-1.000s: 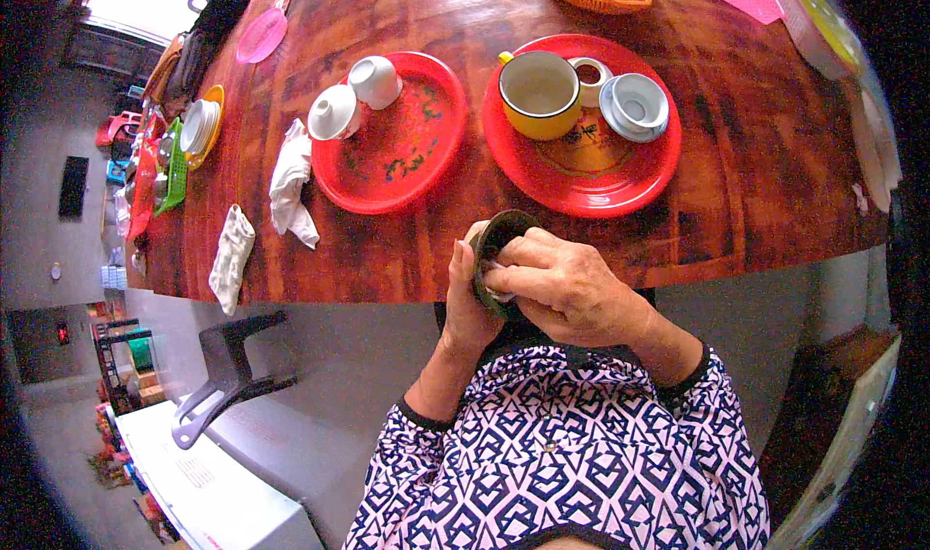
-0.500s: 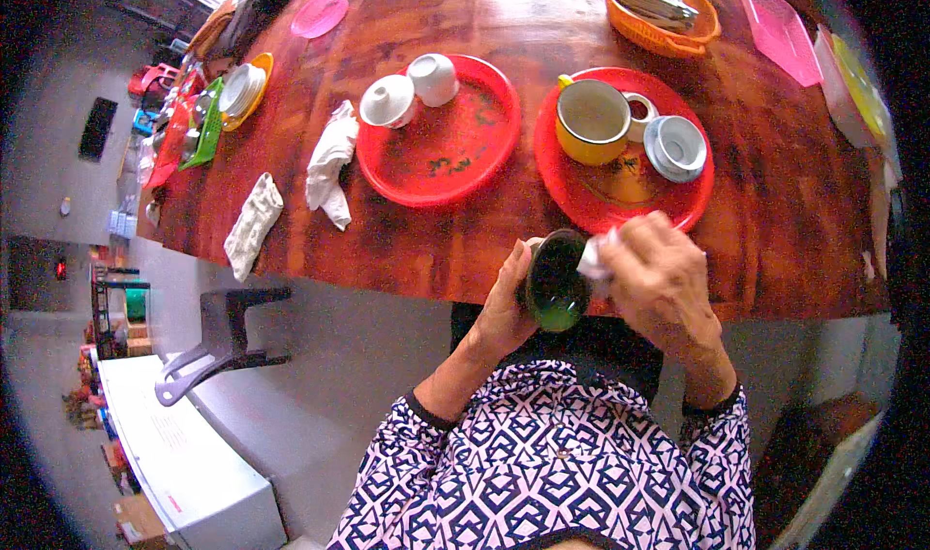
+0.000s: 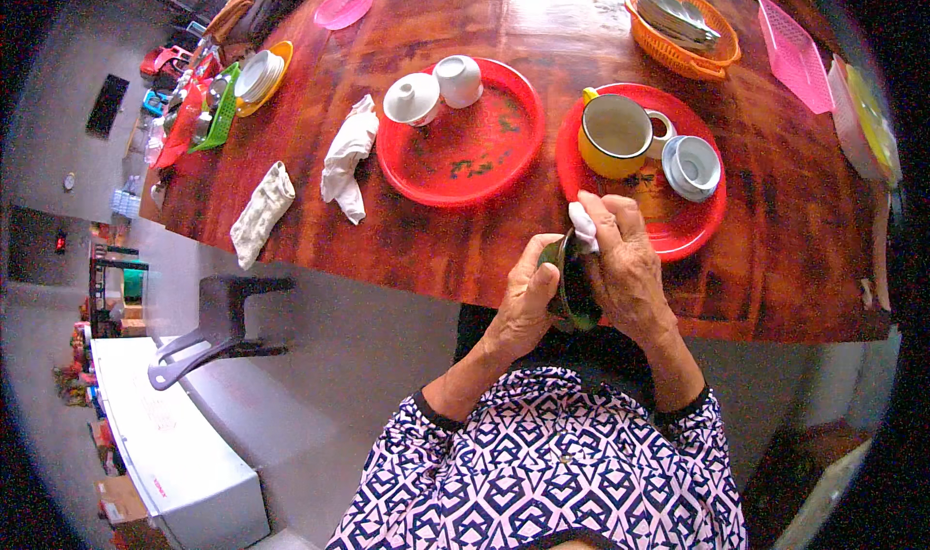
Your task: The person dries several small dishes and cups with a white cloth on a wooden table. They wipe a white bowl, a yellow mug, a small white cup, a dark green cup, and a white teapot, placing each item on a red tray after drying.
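Just off the table's near edge, my left hand (image 3: 526, 300) grips a dark green cup (image 3: 578, 298) by its side, its mouth tilted toward the right. My right hand (image 3: 628, 269) is closed on a white cloth (image 3: 583, 226) and presses it at the cup's far rim. Most of the cup's inside is covered by the right fingers. Beyond the hands lies a red round tray (image 3: 712, 222) bearing a yellow enamel mug (image 3: 614, 135), part of a white cup, and a small pale bowl (image 3: 693, 167). A second red tray (image 3: 484, 187), further left, carries two white lidded or upturned cups (image 3: 457, 81).
Crumpled white cloths (image 3: 350, 157) lie left of the trays. At the far right are an orange basket (image 3: 683, 58) of spoons and a pink basket (image 3: 794, 56). A green rack and stacked plates (image 3: 260, 75) stand far left. A dark plastic stool (image 3: 221, 327) is beside the table.
My right hand has moved left and inward, bringing the cloth against the cup's far rim. The cup has turned and shifted slightly right. The whole view has swung a little.
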